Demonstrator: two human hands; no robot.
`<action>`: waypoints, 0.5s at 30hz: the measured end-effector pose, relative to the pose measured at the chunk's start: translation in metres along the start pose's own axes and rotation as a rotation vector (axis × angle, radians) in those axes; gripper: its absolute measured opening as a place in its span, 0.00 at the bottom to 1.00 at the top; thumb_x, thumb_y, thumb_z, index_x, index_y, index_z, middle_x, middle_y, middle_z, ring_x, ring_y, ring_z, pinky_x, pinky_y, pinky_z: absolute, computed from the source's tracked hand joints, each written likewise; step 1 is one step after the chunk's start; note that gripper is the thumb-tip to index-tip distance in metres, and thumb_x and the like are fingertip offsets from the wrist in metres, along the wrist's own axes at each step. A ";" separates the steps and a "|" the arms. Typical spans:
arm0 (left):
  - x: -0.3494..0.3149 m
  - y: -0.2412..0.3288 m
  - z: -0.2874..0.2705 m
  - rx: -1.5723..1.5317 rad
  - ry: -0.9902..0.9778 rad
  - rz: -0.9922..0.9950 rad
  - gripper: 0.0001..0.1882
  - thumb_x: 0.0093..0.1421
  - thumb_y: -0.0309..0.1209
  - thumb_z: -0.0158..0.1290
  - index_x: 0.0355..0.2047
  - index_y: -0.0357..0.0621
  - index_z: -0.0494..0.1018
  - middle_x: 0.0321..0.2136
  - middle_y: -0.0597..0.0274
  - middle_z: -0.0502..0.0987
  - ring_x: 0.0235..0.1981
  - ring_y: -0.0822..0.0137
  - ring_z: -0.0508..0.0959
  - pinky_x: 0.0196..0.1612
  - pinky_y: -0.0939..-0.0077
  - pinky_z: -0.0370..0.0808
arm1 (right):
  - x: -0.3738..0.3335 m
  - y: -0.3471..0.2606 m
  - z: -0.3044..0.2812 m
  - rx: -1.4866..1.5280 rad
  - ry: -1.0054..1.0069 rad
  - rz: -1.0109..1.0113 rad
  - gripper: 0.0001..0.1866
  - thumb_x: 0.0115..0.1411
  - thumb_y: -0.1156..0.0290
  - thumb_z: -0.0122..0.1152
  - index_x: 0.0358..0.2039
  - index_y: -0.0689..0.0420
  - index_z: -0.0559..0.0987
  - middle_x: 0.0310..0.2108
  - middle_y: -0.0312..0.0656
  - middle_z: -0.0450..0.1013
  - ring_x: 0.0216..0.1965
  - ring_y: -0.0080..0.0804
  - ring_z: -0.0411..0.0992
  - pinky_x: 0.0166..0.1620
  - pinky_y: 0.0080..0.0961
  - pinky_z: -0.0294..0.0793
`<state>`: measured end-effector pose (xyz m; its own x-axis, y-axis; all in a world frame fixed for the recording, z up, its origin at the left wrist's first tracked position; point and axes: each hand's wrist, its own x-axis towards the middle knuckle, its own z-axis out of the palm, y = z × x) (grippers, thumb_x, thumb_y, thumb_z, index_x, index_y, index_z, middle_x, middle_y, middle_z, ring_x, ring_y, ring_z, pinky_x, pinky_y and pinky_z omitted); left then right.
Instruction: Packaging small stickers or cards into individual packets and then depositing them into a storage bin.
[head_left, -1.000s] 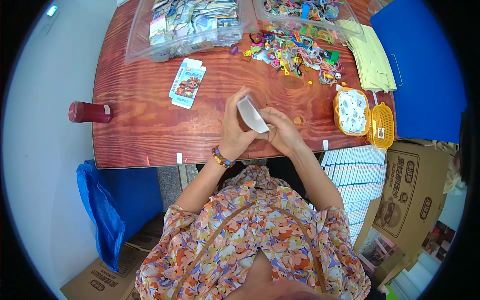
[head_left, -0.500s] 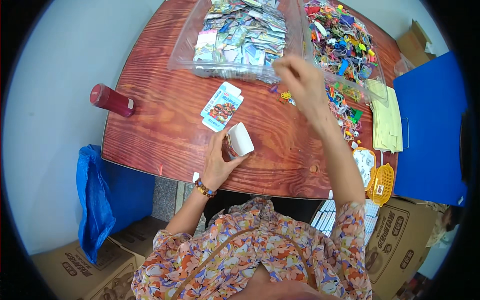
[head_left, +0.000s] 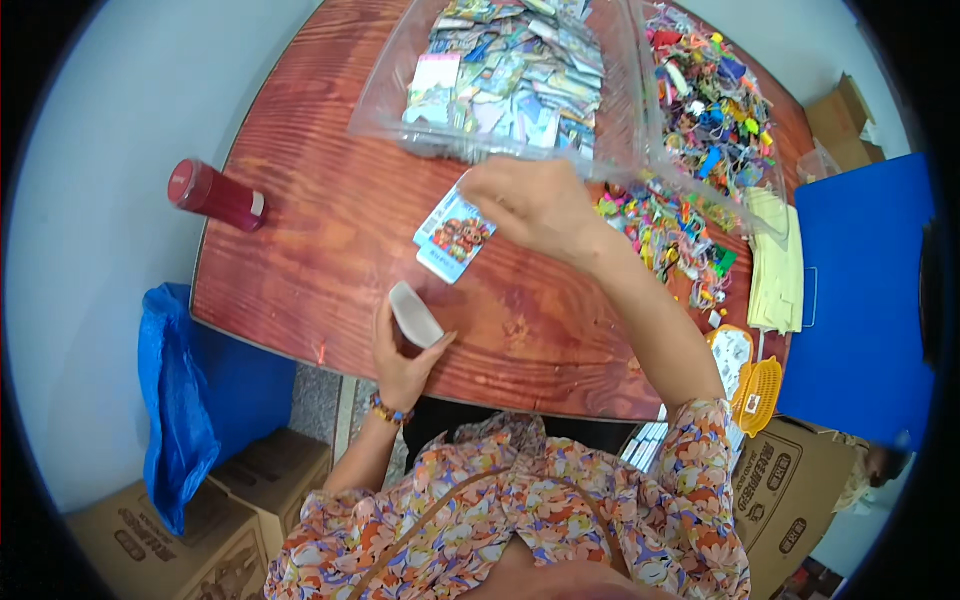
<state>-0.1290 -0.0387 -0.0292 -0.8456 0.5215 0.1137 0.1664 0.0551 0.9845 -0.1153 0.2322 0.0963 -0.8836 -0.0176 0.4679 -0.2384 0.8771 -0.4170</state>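
Observation:
My left hand (head_left: 398,375) grips a small open carton box (head_left: 416,316) near the table's front edge, fingers on one side and thumb on the other. Its white inside faces up. Beyond it lies a flattened light-blue carton (head_left: 460,240) with a cartoon print. My right hand (head_left: 538,205) hovers over that carton's far end, covering part of it. The right fingers are curled together, and what they may hold is hidden.
A clear plastic bin (head_left: 385,110) of small packets stands at the back. Beside it a bin heaped with colourful trinkets (head_left: 710,110) spills onto the table. Yellow sheets (head_left: 772,270), orange baskets (head_left: 762,395) and a blue panel (head_left: 860,300) sit right. A red bottle (head_left: 218,195) lies left.
My right hand has swung left and nearer, from beside the bins to above the flattened carton. My left hand has shifted left and nearer with the carton box. The view has tilted slightly.

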 end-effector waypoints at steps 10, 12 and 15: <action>0.001 -0.008 -0.007 -0.074 -0.007 -0.155 0.48 0.46 0.25 0.71 0.65 0.34 0.56 0.57 0.51 0.68 0.57 0.63 0.71 0.58 0.68 0.71 | 0.039 0.159 -0.055 -0.651 -0.446 0.582 0.19 0.55 0.62 0.59 0.43 0.61 0.79 0.44 0.58 0.76 0.47 0.53 0.76 0.49 0.43 0.77; 0.003 -0.004 -0.007 -0.097 0.010 -0.167 0.48 0.46 0.25 0.71 0.64 0.34 0.56 0.57 0.52 0.68 0.57 0.63 0.71 0.57 0.68 0.71 | 0.045 0.166 -0.038 -0.716 -0.506 0.570 0.19 0.54 0.62 0.60 0.44 0.60 0.79 0.45 0.57 0.75 0.48 0.50 0.76 0.49 0.42 0.77; 0.003 -0.011 -0.007 -0.076 0.019 -0.160 0.47 0.45 0.27 0.72 0.63 0.34 0.58 0.56 0.52 0.69 0.56 0.63 0.72 0.56 0.68 0.72 | 0.055 0.180 -0.029 -0.825 -0.596 0.527 0.18 0.55 0.64 0.58 0.44 0.59 0.80 0.44 0.52 0.78 0.46 0.45 0.78 0.47 0.39 0.78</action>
<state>-0.1373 -0.0439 -0.0384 -0.8677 0.4951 -0.0440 -0.0099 0.0711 0.9974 -0.1951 0.4026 0.0693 -0.8981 0.4136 -0.1491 0.3604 0.8868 0.2891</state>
